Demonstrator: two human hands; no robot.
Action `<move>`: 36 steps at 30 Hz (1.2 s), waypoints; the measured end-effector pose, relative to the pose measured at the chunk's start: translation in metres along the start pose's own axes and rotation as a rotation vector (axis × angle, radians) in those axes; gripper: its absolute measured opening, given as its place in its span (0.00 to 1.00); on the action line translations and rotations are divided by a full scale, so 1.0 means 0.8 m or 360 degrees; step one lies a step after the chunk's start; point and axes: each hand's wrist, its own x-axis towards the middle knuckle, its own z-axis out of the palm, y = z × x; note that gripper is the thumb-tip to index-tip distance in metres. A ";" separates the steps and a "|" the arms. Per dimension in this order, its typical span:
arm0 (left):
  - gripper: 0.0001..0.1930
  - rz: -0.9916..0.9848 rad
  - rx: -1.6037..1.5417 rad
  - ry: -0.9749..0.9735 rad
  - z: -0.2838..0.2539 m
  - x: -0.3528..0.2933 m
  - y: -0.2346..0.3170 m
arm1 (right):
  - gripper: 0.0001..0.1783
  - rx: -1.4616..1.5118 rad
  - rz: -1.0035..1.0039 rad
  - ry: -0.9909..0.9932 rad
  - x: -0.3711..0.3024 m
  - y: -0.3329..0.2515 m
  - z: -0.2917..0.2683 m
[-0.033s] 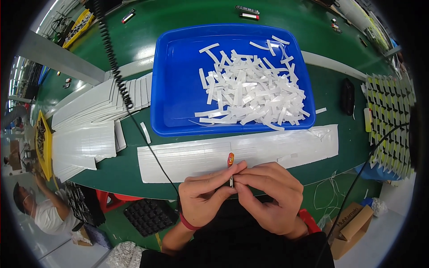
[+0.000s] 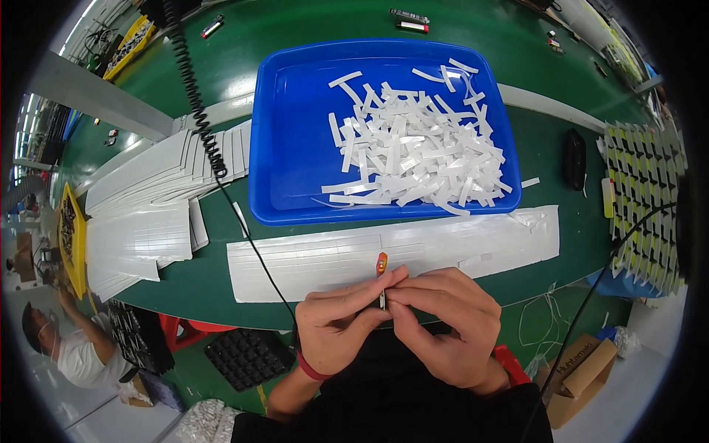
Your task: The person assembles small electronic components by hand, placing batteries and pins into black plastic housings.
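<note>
My left hand [image 2: 338, 325] and my right hand [image 2: 446, 325] meet in front of my body, fingers closed in a pinch. Between them is a small slim part [image 2: 381, 263] with an orange-red end poking out beyond the fingertips. A pale, thin edge of something shows between the thumbs; the fingers hide the rest, so its kind is unclear. Just beyond the hands lies a long white adhesive sheet [image 2: 317, 266] marked in strips. Behind that stands a blue tray [image 2: 295, 210] with a heap of short white strips [image 2: 425, 148] in it.
Stacked white sheets [image 2: 148, 229] lie at left, near a yellow bin [image 2: 72, 244]. A coiled black cord [image 2: 193, 96] hangs across the left side. A black pouch-like object [image 2: 573, 159] and a rack of yellow-green pieces [image 2: 642, 199] are at right. Another person [image 2: 81, 343] sits at far left.
The coiled cord has swung slightly to the right, its lower strand now passing over the loose strip beside the tray. My hands and the part they hold have not visibly moved.
</note>
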 end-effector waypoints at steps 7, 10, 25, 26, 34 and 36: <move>0.23 0.0022 -0.0041 -0.0009 0.001 0.001 -0.006 | 0.12 0.0057 0.0048 -0.0027 -0.001 0.001 -0.004; 0.23 0.0040 -0.0036 0.0000 0.000 0.000 -0.006 | 0.14 0.0029 -0.0031 -0.0057 0.000 0.002 -0.007; 0.21 0.0136 0.0197 0.0010 0.000 0.001 -0.006 | 0.11 -0.0152 -0.0074 0.0020 -0.001 0.001 -0.003; 0.21 0.0129 0.0239 0.0005 0.000 0.002 -0.005 | 0.12 -0.0169 -0.0110 0.0016 0.000 0.003 -0.003; 0.20 0.0066 -0.0607 0.0310 -0.002 -0.007 -0.015 | 0.10 -0.0053 0.0035 0.0226 0.015 0.019 -0.024; 0.20 0.0162 -0.0783 0.0450 -0.010 -0.005 -0.019 | 0.06 -0.0329 0.0036 0.0457 0.037 0.033 -0.032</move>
